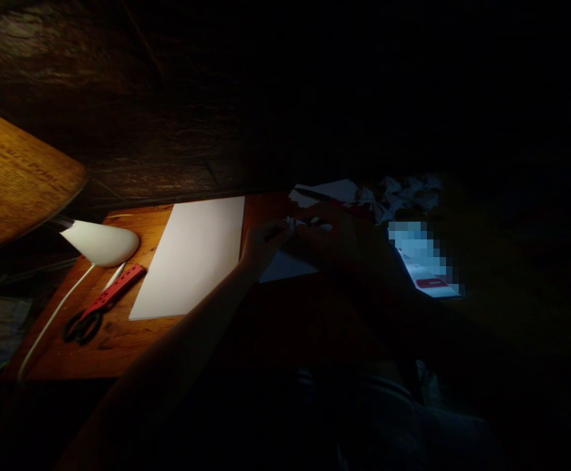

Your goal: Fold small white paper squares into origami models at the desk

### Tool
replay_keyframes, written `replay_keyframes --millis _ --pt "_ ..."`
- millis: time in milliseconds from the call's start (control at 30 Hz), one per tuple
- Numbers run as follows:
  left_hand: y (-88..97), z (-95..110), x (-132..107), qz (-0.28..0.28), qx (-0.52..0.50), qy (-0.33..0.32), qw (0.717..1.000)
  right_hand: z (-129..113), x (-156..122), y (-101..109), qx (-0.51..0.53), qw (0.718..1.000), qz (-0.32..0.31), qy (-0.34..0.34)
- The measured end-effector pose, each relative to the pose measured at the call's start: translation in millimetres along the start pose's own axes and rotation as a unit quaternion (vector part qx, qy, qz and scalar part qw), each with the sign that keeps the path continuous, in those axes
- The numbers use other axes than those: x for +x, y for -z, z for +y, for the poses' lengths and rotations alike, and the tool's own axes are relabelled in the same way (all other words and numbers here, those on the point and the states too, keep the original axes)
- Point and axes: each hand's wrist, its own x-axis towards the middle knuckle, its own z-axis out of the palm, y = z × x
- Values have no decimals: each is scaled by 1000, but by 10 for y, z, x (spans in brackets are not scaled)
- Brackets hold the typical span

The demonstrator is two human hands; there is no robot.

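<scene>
The scene is dark, and shadow covers much of both hands. My left hand (264, 237) is closed, pinching a small folded piece of white paper (292, 224) in front of me. Its fingertips meet those of my right hand (327, 229), which is also closed on the folded paper. Below the hands, a darker white sheet of paper (285, 267) lies on the wooden table. To their left is a large, brightly lit blank paper sheet (191, 255). Shadow hides the exact finger positions and the folded piece's full shape.
Scissors (85, 324) with black handles and a red blade part lie near the white lamp base (103, 242). A lampshade (15, 183) juts in at left. A lit phone (420, 261) rests at right. Several folded paper pieces (403, 196) sit behind on the table (113, 356).
</scene>
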Motion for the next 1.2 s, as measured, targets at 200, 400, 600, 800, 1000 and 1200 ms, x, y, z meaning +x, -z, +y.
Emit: replay_keyframes --millis 200,400,600,800,1000,1200 --pt "-11 26 -21 7 20 -18 1000 -7 -9 0 32 999 2 8" --pt "-29 50 -49 27 37 -61 997 18 -10 -13 11 997 14 76" --pt "-45 73 -61 44 21 -83 995 -2 -18 21 -54 989 28 135" --pt "-62 127 -76 30 27 -87 995 -64 -26 50 -78 989 23 122" --pt "-41 90 -60 28 31 -99 994 -62 -27 43 -80 988 21 129" --pt "-15 67 -35 29 20 -105 994 -90 -33 47 -73 990 28 117"
